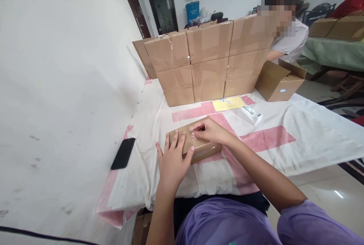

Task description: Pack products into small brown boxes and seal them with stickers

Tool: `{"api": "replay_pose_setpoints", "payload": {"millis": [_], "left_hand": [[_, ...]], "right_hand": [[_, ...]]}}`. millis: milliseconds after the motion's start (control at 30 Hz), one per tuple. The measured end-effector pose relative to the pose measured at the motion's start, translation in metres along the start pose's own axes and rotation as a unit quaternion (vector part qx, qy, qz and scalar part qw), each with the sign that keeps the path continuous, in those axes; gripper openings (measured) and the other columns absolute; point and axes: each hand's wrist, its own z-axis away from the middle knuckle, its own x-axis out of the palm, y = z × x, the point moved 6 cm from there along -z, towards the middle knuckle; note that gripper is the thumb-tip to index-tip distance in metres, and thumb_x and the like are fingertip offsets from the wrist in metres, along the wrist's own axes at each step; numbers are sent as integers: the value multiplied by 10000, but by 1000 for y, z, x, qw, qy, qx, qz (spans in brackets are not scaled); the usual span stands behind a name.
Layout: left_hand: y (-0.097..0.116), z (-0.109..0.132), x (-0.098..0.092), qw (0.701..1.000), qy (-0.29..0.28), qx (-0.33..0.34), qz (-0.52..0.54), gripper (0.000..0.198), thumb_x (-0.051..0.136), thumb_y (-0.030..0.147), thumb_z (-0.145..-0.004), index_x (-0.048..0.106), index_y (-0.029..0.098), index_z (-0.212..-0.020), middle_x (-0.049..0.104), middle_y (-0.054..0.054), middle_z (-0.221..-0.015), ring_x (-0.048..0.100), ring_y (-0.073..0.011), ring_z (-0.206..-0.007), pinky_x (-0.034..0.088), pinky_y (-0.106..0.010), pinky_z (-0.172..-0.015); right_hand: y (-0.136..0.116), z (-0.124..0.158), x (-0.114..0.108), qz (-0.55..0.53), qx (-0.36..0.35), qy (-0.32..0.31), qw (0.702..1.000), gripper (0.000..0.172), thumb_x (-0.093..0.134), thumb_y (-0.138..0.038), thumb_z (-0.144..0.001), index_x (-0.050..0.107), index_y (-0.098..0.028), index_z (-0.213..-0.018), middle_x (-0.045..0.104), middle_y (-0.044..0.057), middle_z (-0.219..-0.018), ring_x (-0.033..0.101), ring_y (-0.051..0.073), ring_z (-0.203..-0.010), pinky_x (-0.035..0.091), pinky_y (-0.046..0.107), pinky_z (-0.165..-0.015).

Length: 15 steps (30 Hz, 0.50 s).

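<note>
Resting your left hand [174,157] wide on the left of the box [206,151], you hold your right hand [209,130] narrowed at its top, grip unclear; beneath both, it runs lengthwise left-to-right on the counter [301,120].

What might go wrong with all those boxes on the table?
The tall stack of boxes might topple if the table gets bumped. The open box sits close to the table's edge, so a nudge could tip it off. And the small box under the left hand might slide if that hand lifts while the right hand works.
</note>
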Motion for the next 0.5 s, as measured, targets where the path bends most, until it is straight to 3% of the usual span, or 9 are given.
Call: {"api": "replay_pose_setpoints", "payload": {"millis": [200, 333, 500], "left_hand": [[1, 0, 0, 1000, -11, -8, -9, 573, 367, 540, -1004, 415, 317, -1530, 301, 18, -1653, 212, -338, -1555, 135, -734, -1206], [1, 0, 0, 1000, -9, -9, -8, 572, 374, 539, -1002, 423, 315, -1527, 312, 1, -1651, 214, -341, -1554, 137, -737, -1202], [2, 0, 0, 1000, -4, -9, -14, 573, 384, 541, -997, 422, 325, -1527, 340, -13, -1642, 230, -337, -1550, 152, -729, -1204]], "right_hand": [[-3, 3, 0, 44, -27, 7, 999, 205, 602, -185, -772, 552, -161, -574, 423, -66, -552, 359, 79, -568, 262, 242, -562], [-1, 4, 1, 50, -40, 1, 998, 129, 572, -118, -744, 651, -146, -646, 564, -42, -601, 466, 93, -596, 327, 235, -580], [-1, 5, 2, 61, -43, 24, 997, 153, 589, -69, -725, 725, -138, -729, 722, 9, -700, 625, 134, -680, 432, 235, -657]]}}
